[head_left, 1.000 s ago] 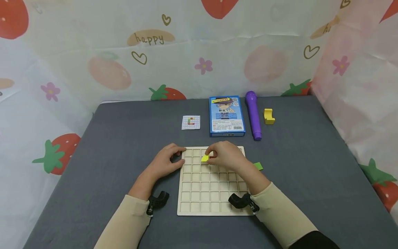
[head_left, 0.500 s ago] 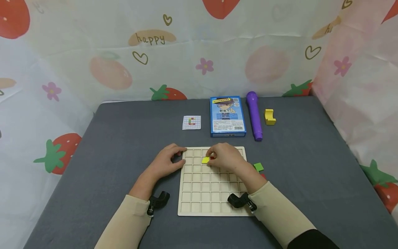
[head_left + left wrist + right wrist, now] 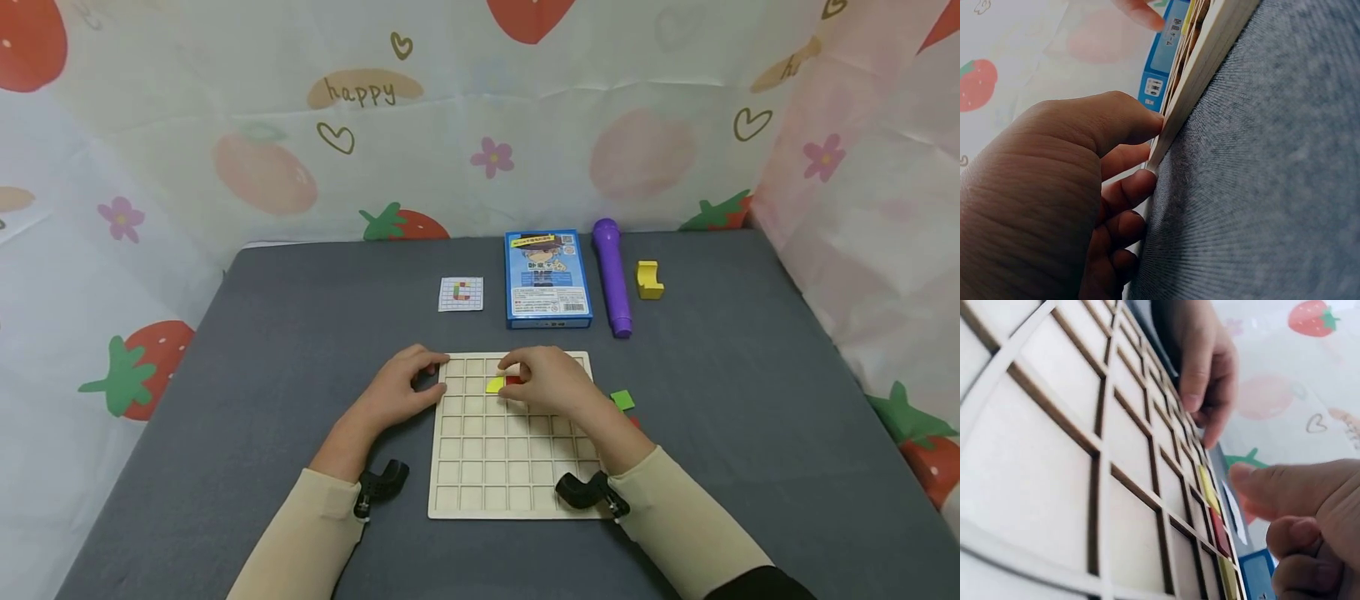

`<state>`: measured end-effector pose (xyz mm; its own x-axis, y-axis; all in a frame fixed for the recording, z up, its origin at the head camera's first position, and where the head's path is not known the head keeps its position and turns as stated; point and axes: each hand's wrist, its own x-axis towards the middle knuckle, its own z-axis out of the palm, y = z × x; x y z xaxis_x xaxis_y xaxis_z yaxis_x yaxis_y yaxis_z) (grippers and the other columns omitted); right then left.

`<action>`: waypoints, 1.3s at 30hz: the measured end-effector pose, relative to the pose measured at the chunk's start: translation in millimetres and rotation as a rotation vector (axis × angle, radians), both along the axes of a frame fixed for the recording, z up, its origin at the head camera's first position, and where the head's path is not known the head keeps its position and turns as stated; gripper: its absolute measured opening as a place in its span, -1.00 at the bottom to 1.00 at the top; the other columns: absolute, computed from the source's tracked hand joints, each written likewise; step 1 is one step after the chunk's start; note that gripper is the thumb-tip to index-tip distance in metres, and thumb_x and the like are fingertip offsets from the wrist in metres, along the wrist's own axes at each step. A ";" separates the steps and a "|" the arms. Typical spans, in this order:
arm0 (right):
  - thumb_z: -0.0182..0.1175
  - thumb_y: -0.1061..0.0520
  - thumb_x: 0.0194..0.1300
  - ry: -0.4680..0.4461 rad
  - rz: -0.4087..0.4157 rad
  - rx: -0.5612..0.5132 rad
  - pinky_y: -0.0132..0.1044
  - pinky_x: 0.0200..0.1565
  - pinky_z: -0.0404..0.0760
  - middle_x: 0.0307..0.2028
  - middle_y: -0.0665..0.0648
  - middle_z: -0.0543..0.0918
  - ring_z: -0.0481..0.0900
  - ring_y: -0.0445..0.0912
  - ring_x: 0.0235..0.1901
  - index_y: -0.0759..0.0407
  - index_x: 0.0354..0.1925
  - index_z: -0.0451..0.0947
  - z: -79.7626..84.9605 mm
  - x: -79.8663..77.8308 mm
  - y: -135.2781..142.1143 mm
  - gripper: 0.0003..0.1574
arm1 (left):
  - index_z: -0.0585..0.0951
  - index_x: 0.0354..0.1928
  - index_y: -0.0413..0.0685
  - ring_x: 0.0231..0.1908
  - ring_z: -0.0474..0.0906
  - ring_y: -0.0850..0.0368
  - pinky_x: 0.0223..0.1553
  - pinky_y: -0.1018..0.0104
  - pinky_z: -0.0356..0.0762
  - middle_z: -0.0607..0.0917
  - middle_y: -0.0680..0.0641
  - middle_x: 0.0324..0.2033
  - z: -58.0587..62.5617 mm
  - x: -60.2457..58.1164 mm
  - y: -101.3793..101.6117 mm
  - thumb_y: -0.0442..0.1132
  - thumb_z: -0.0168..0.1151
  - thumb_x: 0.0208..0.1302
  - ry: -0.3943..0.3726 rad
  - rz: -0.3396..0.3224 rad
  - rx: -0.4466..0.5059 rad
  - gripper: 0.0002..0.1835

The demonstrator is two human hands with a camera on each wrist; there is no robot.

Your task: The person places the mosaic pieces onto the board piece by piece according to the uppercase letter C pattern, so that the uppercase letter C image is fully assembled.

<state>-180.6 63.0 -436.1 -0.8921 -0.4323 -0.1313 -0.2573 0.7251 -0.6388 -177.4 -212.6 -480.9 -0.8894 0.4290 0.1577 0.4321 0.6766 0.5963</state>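
1. Hidden: the right hand (image 3: 547, 382) covers the upper-right cells of the wooden grid board (image 3: 487, 467); whether its fingertips press or pinch the red tile (image 3: 513, 381) cannot be told. In the right wrist view the thumb and a curled finger hover just above the tile row, apart from each other
2. A yellow tile (image 3: 494, 384) lies in a cell of the second row, just left of the red tile; both sit in the board. A further yellowish tile beyond the red one shows in the right wrist view only
3. The left hand (image 3: 401, 392) rests at the board's upper-left corner, fingers curled against its edge; the left wrist view shows fingertips touching the board's side
4. A green tile (image 3: 622, 400) lies on the grey table (image 3: 750, 400) just beside the board's right edge, partly cut off by the right forearm
5. Far side: a small pattern card (image 3: 461, 294), a blue box (image 3: 547, 279), a purple pen (image 3: 611, 275) and a yellow block (image 3: 648, 281) stand in a row, well apart from the board
6. Open room: the board's lower rows, and table on both sides
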 end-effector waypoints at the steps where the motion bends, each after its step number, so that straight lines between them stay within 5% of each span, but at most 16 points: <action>1: 0.51 0.01 0.23 -0.009 -0.005 -0.039 -0.24 -0.39 0.39 -0.50 0.00 0.52 0.43 -0.12 -0.47 0.08 0.07 0.73 -0.3 0.9 2.8 -0.55 | 0.65 0.23 -0.14 -0.33 0.35 0.11 -0.23 0.15 0.35 0.54 -0.01 -0.23 -0.2 0.1 0.0 -0.23 0.39 0.34 0.002 0.000 0.000 -0.57; 7: 0.43 0.11 0.30 -0.074 -0.042 -0.260 -0.20 -0.37 0.33 -0.52 0.02 0.40 0.31 -0.11 -0.50 0.18 0.10 0.69 -0.2 7.9 24.1 -0.58 | 0.65 0.22 -0.15 -0.34 0.34 0.10 -0.23 0.13 0.34 0.54 -0.02 -0.24 -1.8 -0.1 0.1 -0.24 0.39 0.34 0.014 -0.004 0.000 -0.57; 14: 0.41 0.07 0.35 -0.099 -0.112 -0.341 -0.24 -0.45 0.27 -0.47 0.05 0.39 0.28 -0.06 -0.50 0.21 0.17 0.66 8.5 17.8 51.6 -0.53 | 0.65 0.22 -0.15 -0.33 0.34 0.10 -0.23 0.13 0.34 0.53 -0.02 -0.24 -3.6 -1.5 -0.2 -0.24 0.39 0.34 0.020 -0.012 0.007 -0.58; 28: 0.37 0.01 0.40 -0.117 -0.221 -0.303 -0.26 -0.55 0.22 -0.49 0.08 0.35 0.24 -0.09 -0.54 0.26 0.21 0.62 8.1 28.4 123.3 -0.48 | 0.66 0.21 -0.14 -0.33 0.35 0.10 -0.23 0.14 0.36 0.53 -0.01 -0.24 -4.1 -1.6 0.7 -0.22 0.39 0.34 0.012 0.000 -0.002 -0.58; 39: 0.45 0.18 0.27 -0.221 -0.100 -0.272 -0.31 -0.44 0.28 -0.41 0.09 0.40 0.35 -0.12 -0.46 0.36 0.17 0.62 0.4 35.2 151.8 -0.46 | 0.66 0.22 -0.13 -0.31 0.35 0.10 -0.21 0.13 0.36 0.53 0.00 -0.24 -3.0 -0.7 1.2 -0.22 0.38 0.35 0.003 0.002 0.007 -0.59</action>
<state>-145.3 214.7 -435.7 -0.8947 -0.3898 -0.2182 -0.0277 0.5359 -0.8438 -178.1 -211.4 -483.9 -0.8899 0.4258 0.1639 0.4326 0.6731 0.5998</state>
